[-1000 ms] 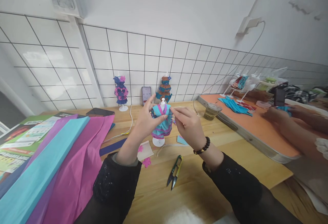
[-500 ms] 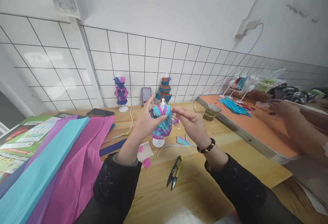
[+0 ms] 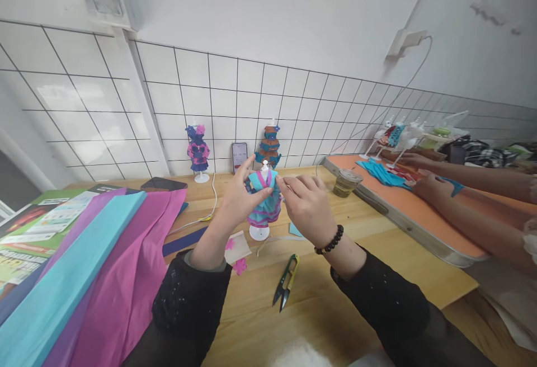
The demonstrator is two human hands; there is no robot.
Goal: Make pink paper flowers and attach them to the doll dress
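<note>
A small dress form [image 3: 259, 233] on a white round base stands upright on the wooden table, wearing a ruffled turquoise dress [image 3: 268, 215] with magenta trim. My left hand [image 3: 235, 199] grips the dress from the left, its thumb pressed across the bodice and its fingers partly behind. At the bodice's right shoulder edge, the fingers of my right hand [image 3: 309, 210] are pinched together on the turquoise cloth. Thread snips [image 3: 287, 280] lie in front of the form. Pink flower cut-outs [image 3: 240, 267] rest near a pale scrap of paper [image 3: 237, 247].
Folded cloth [image 3: 121, 266] covers the left side. Two dressed forms, one purple and pink [image 3: 198, 151], one brown and teal [image 3: 269, 146], stand behind with a phone [image 3: 239, 156]. A plastic cup [image 3: 347, 182] sits beside the orange mat [image 3: 419, 210], where another person's hands [image 3: 434, 188] work.
My right hand has rolled over, its fingers curling more at the bodice's edge. My left hand stays put. The other person's hands have reached left toward the red and blue cloth.
</note>
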